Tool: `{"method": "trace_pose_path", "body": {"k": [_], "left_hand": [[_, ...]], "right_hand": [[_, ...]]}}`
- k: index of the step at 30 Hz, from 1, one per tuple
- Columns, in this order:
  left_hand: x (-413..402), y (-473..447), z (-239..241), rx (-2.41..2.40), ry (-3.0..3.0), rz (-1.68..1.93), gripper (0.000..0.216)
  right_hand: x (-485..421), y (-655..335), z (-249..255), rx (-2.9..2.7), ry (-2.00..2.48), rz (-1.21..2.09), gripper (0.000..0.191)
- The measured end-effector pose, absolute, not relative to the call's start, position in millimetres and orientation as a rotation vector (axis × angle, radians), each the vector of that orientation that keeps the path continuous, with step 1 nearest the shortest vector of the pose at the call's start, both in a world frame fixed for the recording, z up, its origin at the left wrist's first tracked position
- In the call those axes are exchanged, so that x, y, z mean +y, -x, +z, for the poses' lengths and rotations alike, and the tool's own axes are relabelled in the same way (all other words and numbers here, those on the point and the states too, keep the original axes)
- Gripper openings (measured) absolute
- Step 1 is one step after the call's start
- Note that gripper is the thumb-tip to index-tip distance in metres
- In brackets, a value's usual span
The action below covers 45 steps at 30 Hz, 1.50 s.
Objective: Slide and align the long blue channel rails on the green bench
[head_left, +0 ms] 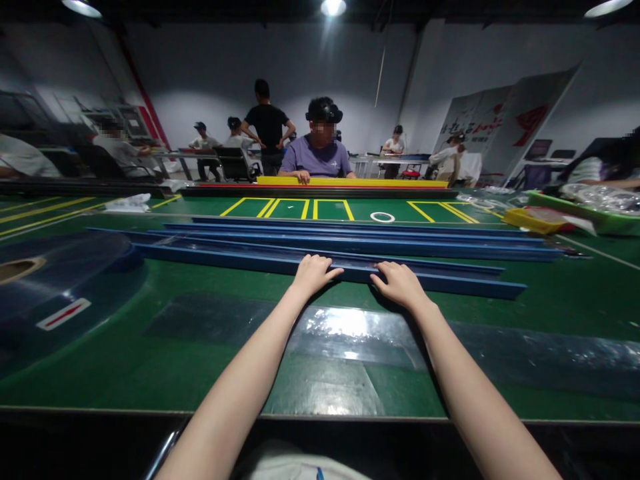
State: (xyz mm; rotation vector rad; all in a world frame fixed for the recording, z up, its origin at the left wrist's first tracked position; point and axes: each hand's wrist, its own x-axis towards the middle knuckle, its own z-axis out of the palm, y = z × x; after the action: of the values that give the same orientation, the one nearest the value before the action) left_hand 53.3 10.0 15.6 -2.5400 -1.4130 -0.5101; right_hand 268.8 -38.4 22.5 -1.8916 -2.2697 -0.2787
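Observation:
Both hands rest on the near wall of a long blue channel strip [450, 280], which lies slightly slanted across the green table. My left hand [314, 273] curls its fingers over the edge, thumb pointing right along the near side. A short way to the right, my right hand [399, 281] grips the same edge, its fingertips inside the channel. Just behind lie more blue channel strips [500, 248], close together. In front of my hands a flat clear plastic film [340, 333] is spread along the table, shining under the lamp.
A large roll of clear plastic film [100, 273] lies at the left. The green tabletop [200, 380] has yellow markings and a white ring [383, 217]. A yellow tray [535, 220] and green tray [600, 217] stand right. A person [317, 157] sits opposite behind a yellow strip [360, 182].

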Motion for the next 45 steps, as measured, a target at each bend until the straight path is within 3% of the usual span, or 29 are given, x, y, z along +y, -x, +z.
{"method": "trace_pose_path", "body": {"k": [45], "left_hand": [[10.9, -54.2, 0.2, -1.338, 2.486, -0.651, 0.038]], "right_hand": [[-37.0, -269.1, 21.8, -2.286, 1.862, -0.269, 0.034]]}}
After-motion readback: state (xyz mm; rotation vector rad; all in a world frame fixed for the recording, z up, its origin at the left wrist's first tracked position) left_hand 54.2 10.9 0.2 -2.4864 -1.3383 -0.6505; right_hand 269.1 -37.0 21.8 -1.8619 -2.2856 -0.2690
